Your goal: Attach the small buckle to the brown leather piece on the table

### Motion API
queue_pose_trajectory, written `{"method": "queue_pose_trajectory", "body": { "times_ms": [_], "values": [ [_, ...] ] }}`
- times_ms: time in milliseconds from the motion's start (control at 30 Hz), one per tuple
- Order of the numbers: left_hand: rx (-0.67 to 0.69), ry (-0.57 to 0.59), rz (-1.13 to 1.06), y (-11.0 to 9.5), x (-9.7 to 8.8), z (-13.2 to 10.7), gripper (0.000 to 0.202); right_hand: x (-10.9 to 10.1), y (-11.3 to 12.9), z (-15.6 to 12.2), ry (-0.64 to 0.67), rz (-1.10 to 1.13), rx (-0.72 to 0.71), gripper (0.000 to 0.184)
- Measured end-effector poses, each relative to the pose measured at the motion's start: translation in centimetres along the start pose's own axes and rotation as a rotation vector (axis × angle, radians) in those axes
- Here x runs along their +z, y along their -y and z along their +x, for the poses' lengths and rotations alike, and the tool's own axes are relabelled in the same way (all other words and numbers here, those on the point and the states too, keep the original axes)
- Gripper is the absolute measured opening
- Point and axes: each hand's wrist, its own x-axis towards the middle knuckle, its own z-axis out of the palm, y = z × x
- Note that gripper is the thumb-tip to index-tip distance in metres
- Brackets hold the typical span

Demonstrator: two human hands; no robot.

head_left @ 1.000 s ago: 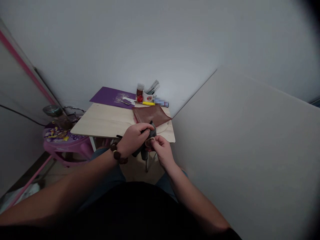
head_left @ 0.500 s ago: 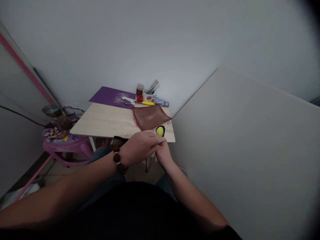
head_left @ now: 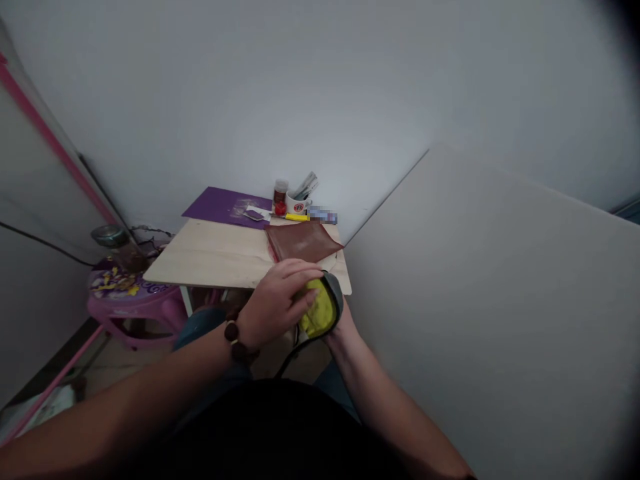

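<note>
Between my hands is a grey, dark-edged pouch-like item with a yellow lining [head_left: 323, 312]; its exact kind is unclear. A black strap or cord trails from it toward my body. My left hand [head_left: 281, 298], with a brown beaded bracelet at the wrist, grips its near left side, fingers lying over the rim and the yellow inside. From the right and below, my right hand [head_left: 342, 321] supports the same item, its fingers mostly hidden behind it. Just beyond lies a flat brown leather-like sheet [head_left: 303, 241] on the pale wooden table [head_left: 210, 252].
Along the table's back stand a white mug [head_left: 299, 205] holding papers or tools, and a jar [head_left: 281, 190]. A yellow-handled cutter [head_left: 297, 217] lies before them, a purple mat [head_left: 215, 204] to the left. A pink stool [head_left: 133, 307] bears a glass jar [head_left: 120, 247]. A grey panel [head_left: 475, 320] borders the right.
The yellow-lined item has come up nearer to me and turned, so more of its inside shows. My left hand's fingers have moved onto its rim, and my right hand has gone behind it.
</note>
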Motion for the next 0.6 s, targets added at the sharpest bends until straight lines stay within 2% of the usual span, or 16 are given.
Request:
{"method": "queue_pose_trajectory", "body": {
  "times_ms": [33, 100, 200, 267, 467, 600],
  "values": [
    [-0.041, -0.022, -0.006, 0.6, 0.1, -0.1, 0.033, 0.1, 0.2, 0.0, 0.012, 0.075, 0.07, 0.037],
    [-0.148, 0.016, -0.028, 1.6, 0.4, -0.5, 0.039, 0.3, 0.5, -0.1, 0.031, 0.208, 0.209, 0.037],
    [-0.255, 0.079, -0.013, 2.5, 1.0, -1.3, 0.052, 0.8, 0.5, -0.3, 0.049, 0.269, 0.283, 0.037],
    [-0.247, 0.094, 0.022, 2.7, 1.2, -1.7, 0.055, 1.2, 0.5, -0.5, 0.053, 0.28, 0.262, 0.036],
    [-0.268, 0.123, 0.017, 2.9, 1.3, -1.9, 0.045, 2.0, 0.0, -0.9, 0.043, 0.334, 0.135, 0.032],
    [-0.319, 0.135, -0.008, 3.0, 1.1, -1.2, 0.045, 2.0, -0.7, -0.7, 0.065, 0.341, 0.145, 0.032]
  ]
}}
